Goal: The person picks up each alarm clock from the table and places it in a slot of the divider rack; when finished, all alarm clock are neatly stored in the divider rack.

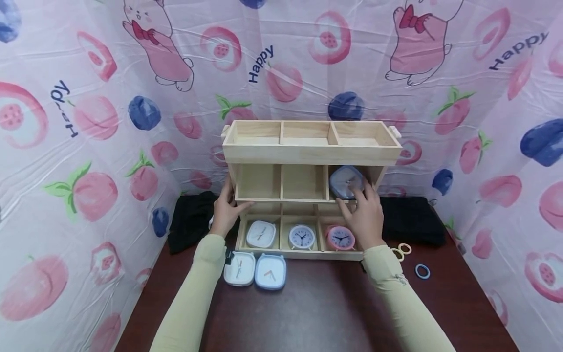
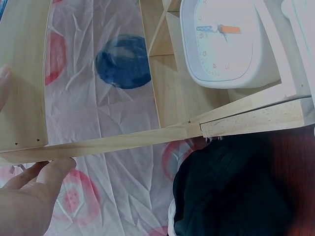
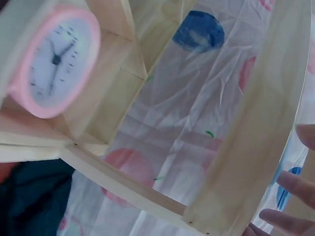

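A three-tier wooden shelf [image 1: 308,154] stands on the dark table. My left hand [image 1: 232,198] grips the left end of its middle tier, thumb above and fingers [image 2: 39,174] below the board. My right hand [image 1: 351,198] reaches into the middle tier's right compartment and holds a blue-grey square clock [image 1: 346,180] by its lower edge; its fingertips [image 3: 295,183] show beside the shelf wall. The bottom tier holds a white square clock [image 1: 261,234] [image 2: 221,44], a white round clock [image 1: 301,237] and a pink round clock [image 1: 340,238] [image 3: 49,61].
Two square clocks, one white [image 1: 239,268] and one blue [image 1: 270,272], lie on the table [image 1: 325,308] in front of the shelf. Black cloth [image 1: 193,220] lies at both back corners. Small rings [image 1: 402,250] and a blue ring [image 1: 422,271] lie at the right. Printed sheeting encloses the space.
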Available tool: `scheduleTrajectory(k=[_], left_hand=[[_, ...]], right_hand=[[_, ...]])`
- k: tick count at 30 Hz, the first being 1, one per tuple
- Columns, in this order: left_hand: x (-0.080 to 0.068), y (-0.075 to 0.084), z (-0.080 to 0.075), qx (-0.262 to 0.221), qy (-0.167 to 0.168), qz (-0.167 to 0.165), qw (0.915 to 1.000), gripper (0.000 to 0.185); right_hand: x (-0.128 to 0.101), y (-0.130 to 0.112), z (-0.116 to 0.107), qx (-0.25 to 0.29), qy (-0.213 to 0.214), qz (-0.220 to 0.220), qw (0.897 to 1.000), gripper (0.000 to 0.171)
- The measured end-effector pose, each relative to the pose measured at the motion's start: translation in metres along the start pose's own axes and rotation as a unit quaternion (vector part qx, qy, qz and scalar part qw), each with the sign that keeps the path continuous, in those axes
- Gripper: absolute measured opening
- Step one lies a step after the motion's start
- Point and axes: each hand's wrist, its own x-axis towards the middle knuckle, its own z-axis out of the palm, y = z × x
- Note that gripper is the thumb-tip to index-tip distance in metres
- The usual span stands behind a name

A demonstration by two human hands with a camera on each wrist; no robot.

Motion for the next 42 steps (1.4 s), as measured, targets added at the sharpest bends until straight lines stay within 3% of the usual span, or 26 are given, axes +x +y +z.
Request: scheduleTrajectory(k=[7, 10, 13, 18, 23, 27, 32, 42], left_hand=[[-0.001, -0.001, -0.002, 0.010, 0.002, -0.001, 1.0000, 0.116], [0.000, 0.000, -0.002, 0.011, 0.004, 0.003, 0.9999, 0.116], [0.001, 0.000, -0.003, 0.007, 0.007, 0.006, 0.9999, 0.116], [0.002, -0.001, -0.002, 0.007, 0.006, 0.006, 0.9999, 0.115], [0.003, -0.002, -0.001, 0.003, 0.005, 0.005, 1.0000, 0.116], [0.004, -0.003, 0.000, -0.001, 0.004, 0.004, 1.0000, 0.114], [0.004, -0.002, -0.001, 0.004, 0.001, -0.001, 1.0000, 0.113], [0.006, -0.005, -0.001, 0.004, -0.007, -0.018, 0.9998, 0.115]], right_hand=[[-0.040, -0.017, 0.004, 0.063, 0.084, -0.056, 0.993, 0.033], [-0.062, -0.035, 0.011, 0.100, 0.090, -0.085, 0.987, 0.031], [-0.090, -0.054, 0.023, 0.118, 0.036, -0.106, 0.987, 0.034], [-0.135, -0.078, 0.047, 0.119, -0.103, -0.116, 0.981, 0.051], [-0.164, -0.090, 0.068, 0.107, -0.229, -0.113, 0.961, 0.077], [-0.175, -0.092, 0.079, 0.099, -0.295, -0.119, 0.943, 0.090], [-0.178, -0.093, 0.087, 0.093, -0.321, -0.124, 0.934, 0.092], [-0.176, -0.096, 0.092, 0.089, -0.306, -0.127, 0.939, 0.079]])
